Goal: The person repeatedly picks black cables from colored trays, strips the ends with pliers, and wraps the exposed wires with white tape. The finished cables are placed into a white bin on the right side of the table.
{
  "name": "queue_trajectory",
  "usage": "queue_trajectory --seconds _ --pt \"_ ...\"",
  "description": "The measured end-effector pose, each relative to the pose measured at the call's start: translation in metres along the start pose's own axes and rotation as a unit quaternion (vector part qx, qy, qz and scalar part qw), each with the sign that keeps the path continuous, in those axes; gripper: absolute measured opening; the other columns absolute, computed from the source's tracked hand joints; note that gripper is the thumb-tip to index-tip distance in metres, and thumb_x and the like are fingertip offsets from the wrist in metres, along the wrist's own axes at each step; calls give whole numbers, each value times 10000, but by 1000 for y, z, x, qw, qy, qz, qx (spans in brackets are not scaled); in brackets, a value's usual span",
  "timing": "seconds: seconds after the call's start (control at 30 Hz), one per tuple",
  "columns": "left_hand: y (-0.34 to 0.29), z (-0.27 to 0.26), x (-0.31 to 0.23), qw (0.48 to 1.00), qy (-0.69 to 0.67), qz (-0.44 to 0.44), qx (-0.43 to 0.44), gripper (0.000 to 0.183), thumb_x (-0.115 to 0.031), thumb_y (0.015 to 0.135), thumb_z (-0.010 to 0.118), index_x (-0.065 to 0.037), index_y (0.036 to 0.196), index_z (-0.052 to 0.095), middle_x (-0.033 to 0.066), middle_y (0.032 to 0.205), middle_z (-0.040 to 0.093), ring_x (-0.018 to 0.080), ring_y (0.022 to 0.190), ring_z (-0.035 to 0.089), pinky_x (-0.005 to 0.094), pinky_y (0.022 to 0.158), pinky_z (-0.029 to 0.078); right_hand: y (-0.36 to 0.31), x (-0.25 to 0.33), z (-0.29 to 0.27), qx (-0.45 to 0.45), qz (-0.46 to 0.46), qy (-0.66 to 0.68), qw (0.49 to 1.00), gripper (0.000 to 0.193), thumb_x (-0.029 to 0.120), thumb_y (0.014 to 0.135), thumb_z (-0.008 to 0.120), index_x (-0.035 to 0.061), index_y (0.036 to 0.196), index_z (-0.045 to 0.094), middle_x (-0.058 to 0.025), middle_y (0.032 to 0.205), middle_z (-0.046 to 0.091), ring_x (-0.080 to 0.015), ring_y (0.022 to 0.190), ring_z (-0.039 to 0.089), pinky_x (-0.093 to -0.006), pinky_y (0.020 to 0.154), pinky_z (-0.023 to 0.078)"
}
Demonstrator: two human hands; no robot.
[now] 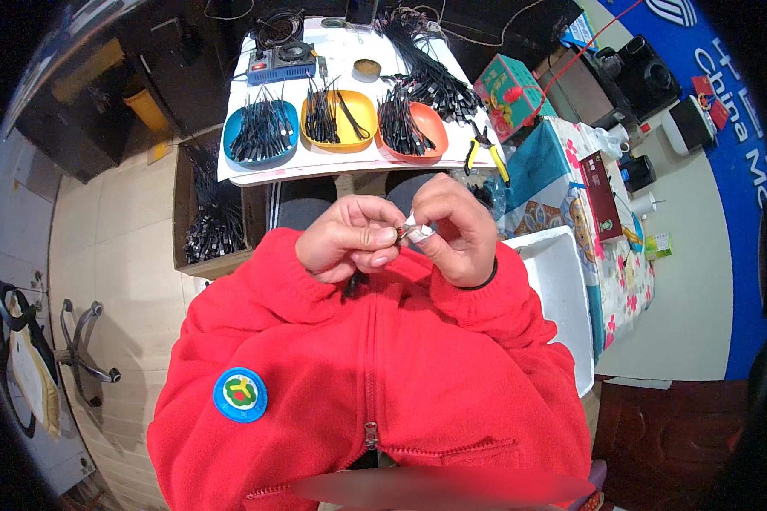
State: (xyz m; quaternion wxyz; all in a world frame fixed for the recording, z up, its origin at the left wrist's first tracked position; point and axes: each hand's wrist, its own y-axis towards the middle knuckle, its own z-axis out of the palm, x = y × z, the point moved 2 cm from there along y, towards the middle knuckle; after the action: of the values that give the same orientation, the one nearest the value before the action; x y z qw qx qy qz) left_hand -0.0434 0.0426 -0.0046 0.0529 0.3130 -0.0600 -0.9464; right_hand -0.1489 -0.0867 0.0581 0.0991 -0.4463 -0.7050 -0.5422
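Both my hands meet in front of my chest, fingers pinched. Between the fingertips of my left hand (352,238) are the thin wire ends of a black cable (355,283), part of which hangs below that hand. My right hand (457,228) grips a small white piece (420,232) against those wire ends; its exact kind is too small to tell. Beyond my hands, three bowls stand along the table's near edge: a blue bowl (291,152), a yellow bowl (360,106) and an orange bowl (435,128), each with black cables in it.
Yellow-handled pliers (487,157) lie at the right of the white table (341,166). Behind the bowls are a blue portable stove (283,64), a round tin (366,69) and a heap of cables (435,81). A wooden box (183,209) of cables stands left, a white foam box (571,281) right.
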Motion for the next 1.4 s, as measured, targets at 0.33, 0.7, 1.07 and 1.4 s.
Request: queue_trajectory --seconds 0.33,0.7,1.07,1.4 --pt "-6 9 -30 956 260 88 -102 157 -15 863 613 40 1003 659 53 715 623 84 604 568 200 538 426 8 -15 -4 27 45 -2 999 137 37 778 680 24 892 606 -89 867 598 -208 809 577 -291 700 462" --pt "37 0 -68 938 297 52 -169 154 -49 894 587 11 1030 628 41 738 639 39 589 518 160 506 367 28 -81 -12 -53 96 83 991 143 101 828 666 11 904 586 -75 886 578 -158 781 547 -260 684 439" --pt "180 -53 -194 659 700 184 -204 90 -56 837 621 24 871 643 118 748 669 179 654 650 266 586 488 9 -154 85 240 246 640 687 617 482 987 257 -32 1299 394 -155 1167 563 -231 1118 519 -352 1015 332" --pt "256 -216 -180 417 898 34 -137 93 -31 763 614 -7 839 662 200 809 629 372 765 615 406 695 498 -2 -205 95 152 273 658 685 554 435 1005 221 -3 1312 363 -155 1287 464 -221 1258 393 -357 1059 262"
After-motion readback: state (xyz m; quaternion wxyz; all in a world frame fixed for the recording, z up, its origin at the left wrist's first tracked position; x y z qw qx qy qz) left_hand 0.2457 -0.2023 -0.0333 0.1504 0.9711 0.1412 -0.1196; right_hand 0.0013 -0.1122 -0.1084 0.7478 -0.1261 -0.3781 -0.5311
